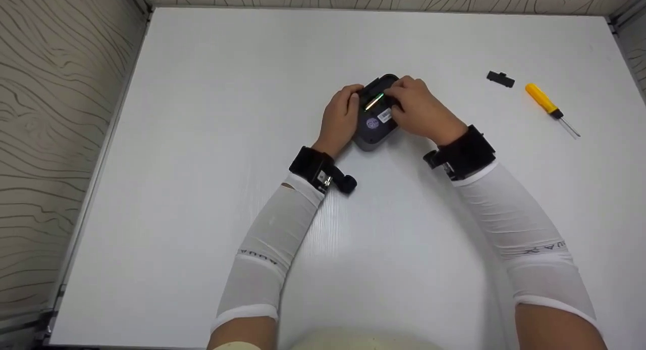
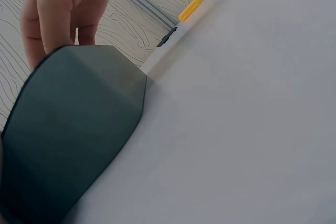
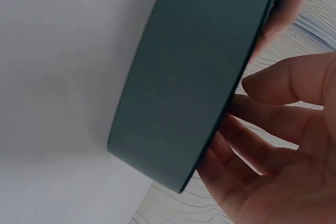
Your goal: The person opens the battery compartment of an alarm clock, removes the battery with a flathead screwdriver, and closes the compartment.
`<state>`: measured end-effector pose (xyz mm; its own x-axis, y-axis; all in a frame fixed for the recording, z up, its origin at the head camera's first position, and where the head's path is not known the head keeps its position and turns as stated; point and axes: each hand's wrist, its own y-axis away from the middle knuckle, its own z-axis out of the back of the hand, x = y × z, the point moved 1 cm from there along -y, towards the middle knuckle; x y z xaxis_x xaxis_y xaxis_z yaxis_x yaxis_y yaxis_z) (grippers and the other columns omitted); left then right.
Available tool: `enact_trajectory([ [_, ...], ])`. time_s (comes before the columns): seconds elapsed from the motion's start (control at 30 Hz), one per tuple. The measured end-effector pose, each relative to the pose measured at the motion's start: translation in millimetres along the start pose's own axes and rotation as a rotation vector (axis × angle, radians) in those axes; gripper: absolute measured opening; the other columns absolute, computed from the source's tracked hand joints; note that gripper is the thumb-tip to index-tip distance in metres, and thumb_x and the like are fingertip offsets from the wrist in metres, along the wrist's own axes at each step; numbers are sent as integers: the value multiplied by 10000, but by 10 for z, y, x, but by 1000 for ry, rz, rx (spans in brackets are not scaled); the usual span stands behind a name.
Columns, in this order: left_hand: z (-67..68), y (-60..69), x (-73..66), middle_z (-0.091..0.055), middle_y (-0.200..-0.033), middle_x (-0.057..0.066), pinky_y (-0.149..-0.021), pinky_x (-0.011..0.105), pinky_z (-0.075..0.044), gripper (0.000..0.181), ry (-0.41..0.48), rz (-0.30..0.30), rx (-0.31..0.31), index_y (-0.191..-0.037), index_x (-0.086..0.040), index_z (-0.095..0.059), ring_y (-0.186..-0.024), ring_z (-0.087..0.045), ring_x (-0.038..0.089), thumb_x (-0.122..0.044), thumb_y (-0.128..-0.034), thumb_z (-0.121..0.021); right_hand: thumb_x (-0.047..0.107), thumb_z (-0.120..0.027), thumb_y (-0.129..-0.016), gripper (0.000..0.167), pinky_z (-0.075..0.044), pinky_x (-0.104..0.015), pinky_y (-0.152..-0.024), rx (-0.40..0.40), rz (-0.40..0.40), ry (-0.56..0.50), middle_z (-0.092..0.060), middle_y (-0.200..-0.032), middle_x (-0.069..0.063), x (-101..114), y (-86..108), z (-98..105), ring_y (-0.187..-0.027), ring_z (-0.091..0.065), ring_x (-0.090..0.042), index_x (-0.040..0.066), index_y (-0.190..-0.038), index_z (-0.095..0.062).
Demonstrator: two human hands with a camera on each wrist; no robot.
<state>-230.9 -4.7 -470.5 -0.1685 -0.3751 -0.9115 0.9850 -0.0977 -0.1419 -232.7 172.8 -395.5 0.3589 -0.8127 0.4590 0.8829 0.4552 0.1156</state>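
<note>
A dark grey, rounded, box-like device lies on the table with its labelled back up. Its long slot is uncovered, and a shiny gold-green strip, perhaps a battery, shows inside. My left hand grips the device's left side. Over its upper right side, my right hand touches the back near the slot with its fingertips. In the right wrist view the thumb stands apart from the other fingers; their tips are partly hidden behind the device's smooth side wall.
A small black cover lies to the right on the white table. Beside it is a screwdriver with a yellow handle, its tip pointing toward the lower right. Wood-patterned panels border the table at the left and back.
</note>
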Motion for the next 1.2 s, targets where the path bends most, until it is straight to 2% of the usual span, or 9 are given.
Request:
enact_trajectory([
  [0.3, 12, 7, -6, -627, -1329, 79, -1041, 215, -400, 340, 4, -11, -1, -1369, -69, -595, -1253, -559, 157, -164, -1097, -414, 27, -525, -937, 452, -372, -546, -1085, -40, -1, -7, -493, -1358, -305, 25, -1, -39, -1244, -427, -457, -151, -1353, -537],
  [0.53, 4, -4, 10, -619, -1342, 74, -1043, 209, -396, 347, 8, -6, 6, -1374, -72, -592, -1258, -552, 144, -172, -1099, -406, 19, -557, -933, 429, -387, -528, -1086, -79, -14, -73, -527, -1314, -289, 27, 1, -52, -1251, -473, -429, -130, -1335, -561],
  [0.63, 5, -7, 17, -614, -1350, 71, -1044, 203, -393, 349, 8, -4, 9, -1377, -74, -589, -1263, -548, 132, -175, -1100, -402, 15, -579, -937, 399, -417, -511, -1053, -108, -14, -95, -562, -1266, -281, 42, 2, -59, -1198, -518, -400, -121, -1311, -581],
  [0.77, 1, -9, 18, -616, -1352, 73, -1047, 210, -395, 344, 2, -8, 6, -1376, -75, -591, -1270, -548, 140, -171, -1101, -407, -2, -596, -942, 343, -458, -485, -975, -148, -22, -153, -602, -1185, -254, 49, -2, -77, -1099, -558, -355, -96, -1272, -607],
  [0.93, 6, -8, 9, -614, -1359, 71, -1047, 211, -393, 343, -14, -3, 9, -1382, -81, -585, -1273, -546, 149, -173, -1101, -410, -28, -618, -943, 294, -489, -455, -950, -203, -21, -255, -661, -1177, -224, 55, -16, -112, -1078, -619, -328, -56, -1235, -620],
  [1.03, 8, -10, 8, -614, -1357, 73, -1043, 214, -397, 342, -26, -4, 9, -1384, -83, -581, -1269, -548, 152, -175, -1103, -410, -24, -647, -947, 264, -514, -403, -919, -240, -4, -306, -696, -1154, -194, 61, -24, -134, -1049, -657, -298, -34, -1210, -628],
  [1.2, 1, -15, 17, -624, -1347, 75, -1042, 215, -401, 336, -38, -15, -1, -1373, -74, -590, -1268, -554, 160, -164, -1100, -416, -4, -704, -934, 233, -515, -237, -829, -280, 43, -338, -720, -1102, -145, 78, -39, -158, -980, -680, -227, -22, -1159, -646],
])
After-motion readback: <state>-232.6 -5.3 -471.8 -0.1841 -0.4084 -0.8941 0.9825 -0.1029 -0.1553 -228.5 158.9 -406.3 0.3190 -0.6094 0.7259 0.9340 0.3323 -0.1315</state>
